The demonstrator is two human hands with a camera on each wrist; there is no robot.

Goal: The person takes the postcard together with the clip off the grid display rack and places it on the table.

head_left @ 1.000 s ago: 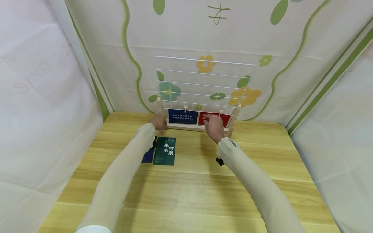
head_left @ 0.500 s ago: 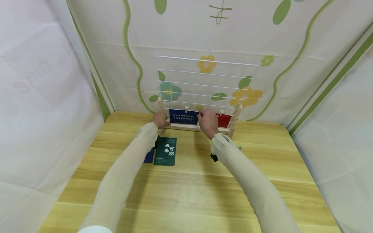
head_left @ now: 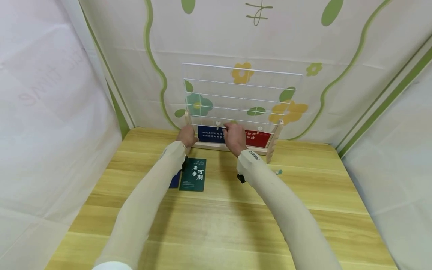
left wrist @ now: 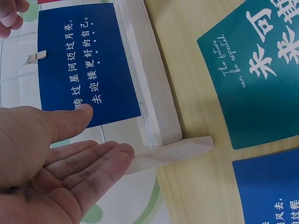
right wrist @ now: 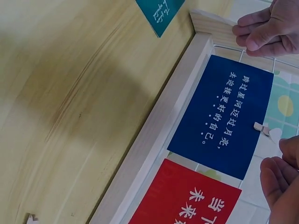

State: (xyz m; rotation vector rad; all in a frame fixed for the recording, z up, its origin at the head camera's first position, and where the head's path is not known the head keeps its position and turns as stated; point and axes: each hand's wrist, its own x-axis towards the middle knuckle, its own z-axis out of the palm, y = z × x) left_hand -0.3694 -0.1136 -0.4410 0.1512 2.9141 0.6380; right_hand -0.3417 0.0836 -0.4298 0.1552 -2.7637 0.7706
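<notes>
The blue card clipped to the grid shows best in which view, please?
Right wrist view: the blue card shows whole, no hand over it. Left wrist view: the left hand covers a corner; head view: the right hand hides its right end.

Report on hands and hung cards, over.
Left hand relaxed by wooden post. Right hand curled beside heart clip, grip unclear. Blue card and red card clipped to wire rack. Right hand partly blocks head view of blue card.

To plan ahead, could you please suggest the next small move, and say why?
Probably the left hand should pick up the green card: it lies loose on the table nearby, while one blue card and the red card are already clipped to the wire grid.
</notes>
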